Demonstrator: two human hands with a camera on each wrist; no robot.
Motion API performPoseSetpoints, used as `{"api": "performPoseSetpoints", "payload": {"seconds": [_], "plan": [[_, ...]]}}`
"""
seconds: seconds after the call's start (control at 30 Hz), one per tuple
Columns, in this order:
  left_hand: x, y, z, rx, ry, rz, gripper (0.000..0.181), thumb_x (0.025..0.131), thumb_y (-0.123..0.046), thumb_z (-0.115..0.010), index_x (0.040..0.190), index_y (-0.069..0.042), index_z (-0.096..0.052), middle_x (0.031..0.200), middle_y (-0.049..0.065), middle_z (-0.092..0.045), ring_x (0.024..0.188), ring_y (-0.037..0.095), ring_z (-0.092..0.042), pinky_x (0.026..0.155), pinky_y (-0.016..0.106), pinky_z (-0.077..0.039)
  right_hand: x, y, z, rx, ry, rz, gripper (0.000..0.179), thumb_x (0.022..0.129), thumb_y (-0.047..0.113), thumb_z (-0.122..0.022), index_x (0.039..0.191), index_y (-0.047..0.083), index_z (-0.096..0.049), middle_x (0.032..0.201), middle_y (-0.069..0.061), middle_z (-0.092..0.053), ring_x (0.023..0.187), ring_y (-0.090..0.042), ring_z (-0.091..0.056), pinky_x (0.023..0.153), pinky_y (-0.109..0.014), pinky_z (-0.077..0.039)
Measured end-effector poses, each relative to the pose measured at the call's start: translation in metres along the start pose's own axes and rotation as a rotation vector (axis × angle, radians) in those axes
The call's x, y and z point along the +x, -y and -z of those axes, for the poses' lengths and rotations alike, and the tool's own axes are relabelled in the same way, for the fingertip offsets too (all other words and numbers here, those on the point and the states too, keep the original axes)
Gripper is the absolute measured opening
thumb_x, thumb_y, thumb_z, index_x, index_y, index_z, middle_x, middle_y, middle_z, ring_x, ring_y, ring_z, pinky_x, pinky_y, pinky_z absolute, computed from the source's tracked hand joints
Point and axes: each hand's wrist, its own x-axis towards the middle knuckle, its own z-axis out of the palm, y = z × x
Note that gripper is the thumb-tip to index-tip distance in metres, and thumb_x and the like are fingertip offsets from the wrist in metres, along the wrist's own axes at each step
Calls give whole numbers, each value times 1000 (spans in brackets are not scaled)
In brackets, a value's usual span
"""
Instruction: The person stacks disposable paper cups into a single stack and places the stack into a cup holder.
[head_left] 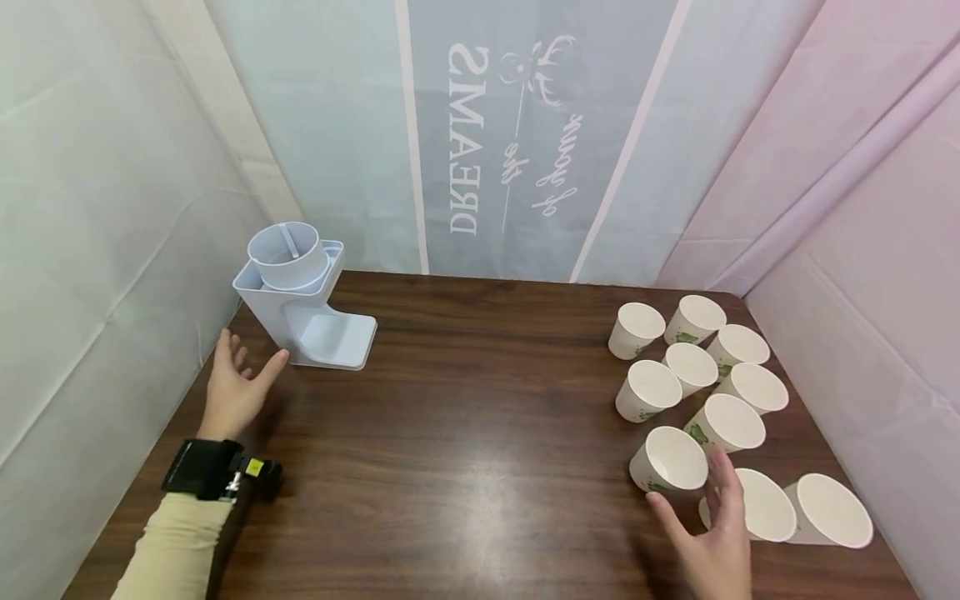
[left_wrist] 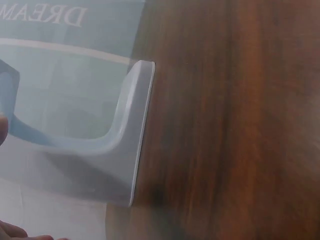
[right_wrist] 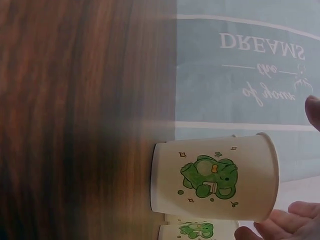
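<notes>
My left hand point(head_left: 235, 390) is beside the near left side of a pale blue plastic stand point(head_left: 285, 310), thumb and fingers spread with nothing between them. A round tube with a bar across its mouth tops the stand, and a flat foot reaches out to the right. In the left wrist view the stand's base point(left_wrist: 120, 165) fills the left half. Over on the right, my right hand point(head_left: 712, 537) is spread at the near side of an upright white paper cup point(head_left: 663, 458). The right wrist view shows its green cartoon print point(right_wrist: 212, 177), with fingertips right at the rim and the thumb apart.
Several more white paper cups point(head_left: 726, 423) stand upright in loose rows on the right of the brown wooden table point(head_left: 465, 392). Two larger-looking cups point(head_left: 828, 510) are behind my right fingers. Hanging cloth point(head_left: 345, 142) with mirrored lettering encloses the back and sides.
</notes>
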Motion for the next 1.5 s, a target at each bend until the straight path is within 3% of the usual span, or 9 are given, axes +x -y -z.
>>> {"api": "performPoseSetpoints", "payload": {"seconds": [0.27, 0.43, 0.6, 0.73, 0.87, 1.07, 1.2, 1.3, 1.5], "plan": [[22, -1, -15, -31, -33, -36, 96, 100, -33, -66, 164, -9, 1, 168, 20, -12, 152, 40, -20, 119, 60, -24, 6, -11, -4, -75, 29, 252, 109, 67, -15, -85, 159, 0, -28, 154, -35, -34, 145, -3, -29, 114, -9, -22], [26, -5, -19, -43, -51, -68, 84, 102, -23, -64, 165, -10, -9, 166, 21, -22, 149, 40, -28, 118, 58, -29, 8, -17, -3, -134, 65, 340, 103, 78, 2, -87, 159, -5, -23, 157, -38, -26, 151, -28, -22, 119, -16, -14], [28, -8, -20, -19, -48, -102, 69, 104, -16, -59, 161, -3, -22, 159, 27, -32, 144, 44, -36, 114, 59, -35, 10, -15, -3, -137, 105, 225, 110, 75, -6, -85, 160, -5, -16, 157, -39, -22, 146, -49, -23, 118, -17, -12], [31, -7, -20, 2, -52, -126, 62, 104, -13, -58, 156, 3, -29, 155, 31, -37, 141, 45, -40, 112, 59, -38, 12, -13, -4, -121, 115, 112, 108, 77, -7, -83, 160, -6, -12, 154, -40, -27, 144, -50, -27, 117, -17, -13], [32, -6, -19, 13, -48, -121, 63, 103, -13, -60, 155, 5, -30, 154, 32, -37, 140, 46, -40, 112, 59, -37, 15, -13, -4, -118, 132, 41, 103, 83, -5, -80, 160, -5, -12, 148, -37, -36, 140, -44, -34, 109, -4, -16], [35, -4, -20, 18, -47, -108, 62, 103, -14, -61, 155, 4, -31, 155, 31, -37, 141, 45, -39, 113, 58, -36, 18, -15, -3, -110, 188, -29, 98, 91, -1, -75, 160, -6, -5, 153, -42, -25, 135, -53, -36, 93, 4, -29], [37, -4, -22, 13, -51, -119, 59, 103, -15, -61, 153, 4, -35, 153, 30, -41, 139, 45, -43, 111, 58, -38, 19, -15, -4, -125, 172, -16, 83, 90, -4, -74, 154, -12, -21, 145, -39, -37, 125, -9, -52, 86, 4, -34], [37, -6, -23, 10, -51, -132, 58, 102, -15, -63, 151, 5, -39, 150, 32, -44, 137, 46, -45, 110, 59, -40, 20, -15, -4, -129, 165, 18, 76, 87, -8, -76, 148, -13, -31, 136, -35, -45, 108, 21, -39, 84, 3, -38], [36, -9, -31, 23, -51, -134, 57, 100, -15, -67, 147, 5, -44, 146, 31, -48, 133, 45, -50, 107, 57, -44, 22, -12, -8, -135, 213, 50, 73, 84, -6, -79, 142, -13, -35, 130, -34, -51, 104, 25, -41, 79, 1, -42]]}}
